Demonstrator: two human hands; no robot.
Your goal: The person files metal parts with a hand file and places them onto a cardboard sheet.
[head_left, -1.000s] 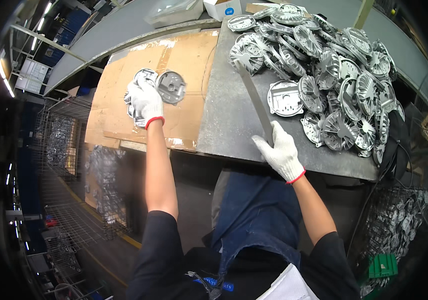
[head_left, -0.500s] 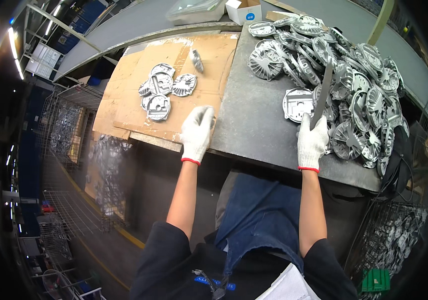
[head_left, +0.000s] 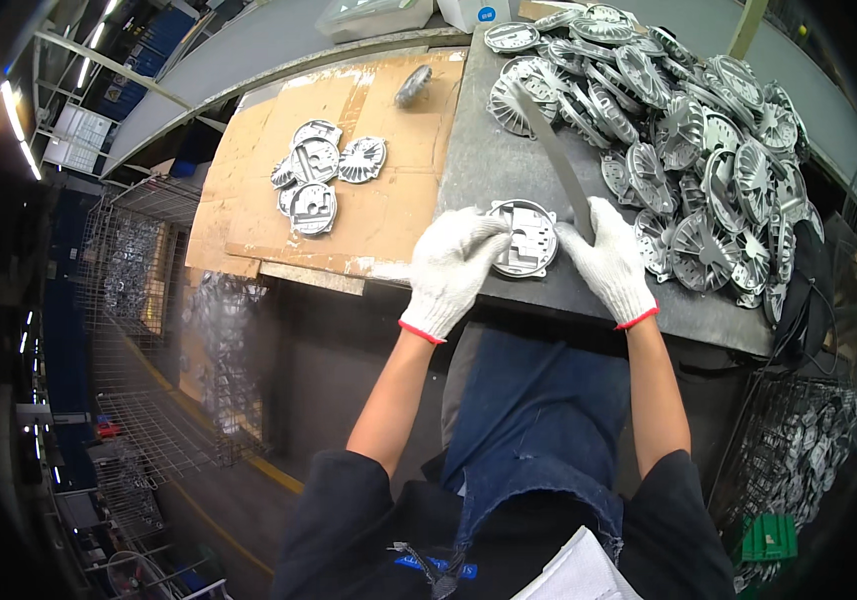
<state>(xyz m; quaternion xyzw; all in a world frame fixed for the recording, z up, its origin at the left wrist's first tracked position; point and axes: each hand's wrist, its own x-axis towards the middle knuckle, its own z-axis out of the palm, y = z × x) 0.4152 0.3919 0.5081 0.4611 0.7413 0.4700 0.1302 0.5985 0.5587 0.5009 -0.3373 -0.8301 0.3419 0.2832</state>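
A round silver-grey metal casting (head_left: 528, 240) with a recessed inner face lies near the front edge of the dark bench top. My left hand (head_left: 456, 262), in a white knit glove with a red cuff, has its fingers closed at the left rim of this casting. My gloved right hand (head_left: 610, 258) is closed around the lower end of a long flat file (head_left: 560, 160), which points up and away to the left. The right thumb side is close to the casting's right rim.
A big heap of similar castings (head_left: 713, 200) covers the bench's right side. Several castings (head_left: 313, 160) lie grouped on cardboard (head_left: 248, 200) to the left, with one tilted casting (head_left: 413, 86) farther back. Wire mesh baskets (head_left: 138, 280) stand left; a green crate (head_left: 768, 538) sits lower right.
One casting has come from beside the heap to the front of the bench. My left hand moved right to it; my right hand shifted slightly with the file. The tilted casting on the cardboard moved farther back.
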